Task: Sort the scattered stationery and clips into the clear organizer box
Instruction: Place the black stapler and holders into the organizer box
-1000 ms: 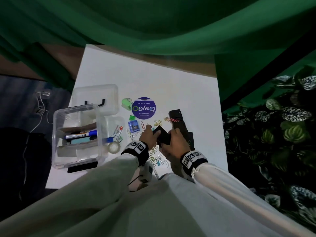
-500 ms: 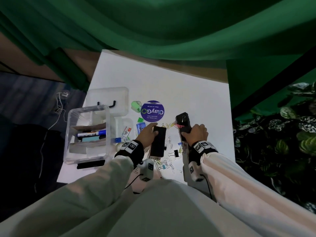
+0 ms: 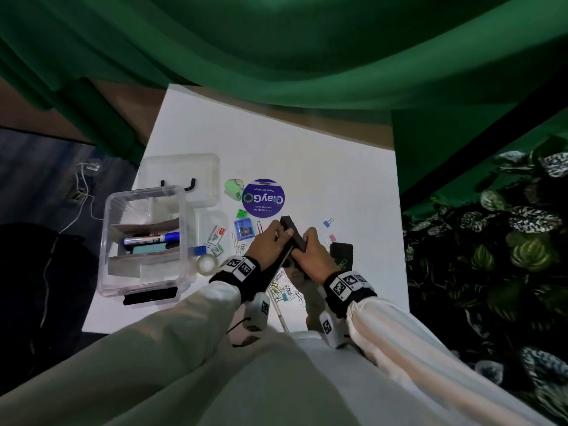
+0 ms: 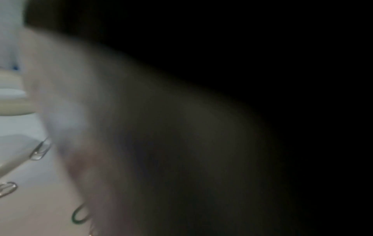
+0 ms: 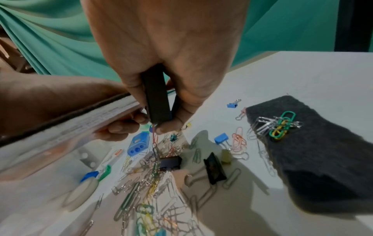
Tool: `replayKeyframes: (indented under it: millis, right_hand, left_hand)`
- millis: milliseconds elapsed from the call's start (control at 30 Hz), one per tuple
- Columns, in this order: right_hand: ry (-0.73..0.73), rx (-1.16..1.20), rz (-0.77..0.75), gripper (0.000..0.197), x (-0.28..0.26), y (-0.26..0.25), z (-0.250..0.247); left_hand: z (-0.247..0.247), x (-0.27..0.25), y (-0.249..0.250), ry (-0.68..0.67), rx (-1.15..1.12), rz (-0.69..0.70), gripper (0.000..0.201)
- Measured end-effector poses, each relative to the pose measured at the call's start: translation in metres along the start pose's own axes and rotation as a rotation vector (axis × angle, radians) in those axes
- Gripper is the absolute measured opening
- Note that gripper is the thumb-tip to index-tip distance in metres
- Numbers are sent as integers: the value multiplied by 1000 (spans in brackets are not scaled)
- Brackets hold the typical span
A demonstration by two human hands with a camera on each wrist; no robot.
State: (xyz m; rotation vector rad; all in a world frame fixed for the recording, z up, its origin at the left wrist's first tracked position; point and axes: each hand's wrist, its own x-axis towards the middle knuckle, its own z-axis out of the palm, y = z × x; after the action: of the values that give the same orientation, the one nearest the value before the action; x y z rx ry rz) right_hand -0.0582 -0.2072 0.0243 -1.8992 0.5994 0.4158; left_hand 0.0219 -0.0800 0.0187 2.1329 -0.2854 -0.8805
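The right hand (image 5: pixel 165 52) is clenching a stiff black bar (image 5: pixel 156 99) above the paper clips (image 5: pixel 153 183); a chain of clips is dangling off its lower end, so it is probably magnetic. The left hand (image 3: pixel 270 241) is gripping a flat pad (image 5: pixel 66 126). The clear organizer box (image 3: pixel 144 241) is sitting at nine o'clock on the surface (image 3: pixel 307 167). Light clips could drop off; holding the bar mid-length looks steadiest.

Both hands meet over the table (image 3: pixel 307 155), the left hand (image 3: pixel 267 244) just left of the right hand (image 3: pixel 310 256), with a heap of paper clips (image 5: pixel 153 183) on the table beneath them. The organizer box (image 3: pixel 144 241) stands well left of the left hand, a marker (image 3: pixel 150 239) in it, its lid (image 3: pixel 181 176) behind. A tape roll (image 3: pixel 206 264) lies between box and left hand. A round sticker (image 3: pixel 263 198) lies beyond both hands. A felt pad (image 5: pixel 315 151) lies right of the right hand, paper clips on it.
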Motion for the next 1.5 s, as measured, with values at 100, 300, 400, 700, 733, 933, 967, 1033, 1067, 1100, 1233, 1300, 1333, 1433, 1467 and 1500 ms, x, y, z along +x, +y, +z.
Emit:
replayKeyframes:
  millis: [100,300,400,700,733,933,967,1033,1067,1100,1233,1300,1333,1433,1467,1500]
  right_hand:
    - [31,61,24,26,-3,5,2]
    - [44,254,43,26,3,-13,3]
    - [60,234,61,28,9,-15,6]
    - [101,412,-61,27,0,-16,16]
    - [108,362,-75,29,-2,-14,14]
    - [99,14,-44,43,-7,17,-1]
    - [188,-39,-22,43,-6,25,-6]
    - [407,-206,49,37,-5,42,-19]
    - [482,-298,104,36,-5,51,-24]
    - [516,-375,166,40,-5,58,-28]
    - [470,-527,307,64,-9,76,-26]
    - [434,-512,337,77,-8,80,-18]
    - [421,-484,356,81,-7,81,-14]
    - [419,-445,362,81,-2,84,-8]
    - [432,-432,356,79,-2,82,-9]
    - [449,-407,341,78,0,79,-10]
  left_hand:
    - [-4,-4,-5,-46,56,46,25]
    - [-13,-4,-31,-19,247,-42,26]
    - [-22,-11,-17,75,75,77,19]
    - [-32,-6,-24,76,-179,-46,50]
    - [-33,-6,-24,61,-246,-38,49]
    - [-28,2,-2,73,-397,11,27]
    - [-27,2,3,75,-403,33,26]
    - [-27,0,8,77,-403,70,24]
    - [-27,-1,7,83,-390,84,24]
    - [-28,-1,5,92,-376,100,23]
    - [-35,-7,-2,139,-302,130,25]
    - [-41,-14,-3,186,-259,140,24]
    - [-44,-17,-4,207,-242,143,23]
    - [-56,-26,-6,239,-235,170,21]
    - [-61,-29,-6,252,-236,178,21]
    - [-67,-33,-6,264,-251,189,21]
